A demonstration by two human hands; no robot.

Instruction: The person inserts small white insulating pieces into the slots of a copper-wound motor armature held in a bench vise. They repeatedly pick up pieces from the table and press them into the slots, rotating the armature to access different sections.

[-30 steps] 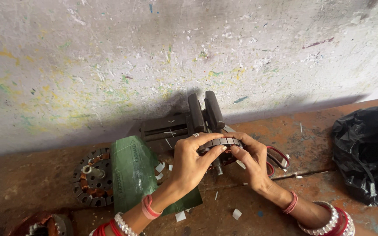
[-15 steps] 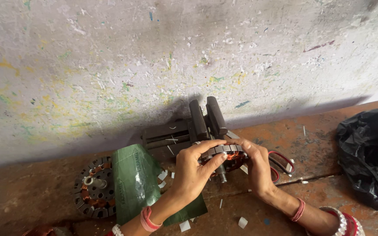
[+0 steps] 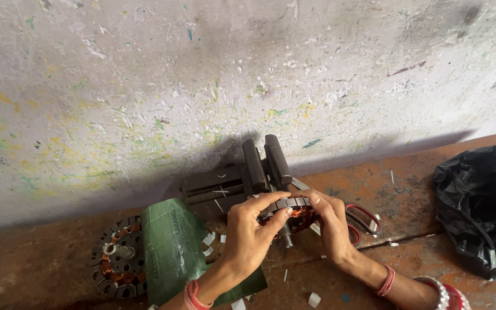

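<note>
Hands: left hand (image 3: pixel 254 232) and right hand (image 3: pixel 331 227) both clasp the stator (image 3: pixel 294 212) by the vise (image 3: pixel 259 166).
Progress: copper windings visible (extent unclear); another stator (image 3: pixel 116 264) waits on the tabletop (image 3: pixel 409 195).

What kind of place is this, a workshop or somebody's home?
Most likely a small motor repair workshop: a rusty workbench carries a bench vise, a spare wound stator lies nearby, and both hands grip another stator by the vise.
</note>
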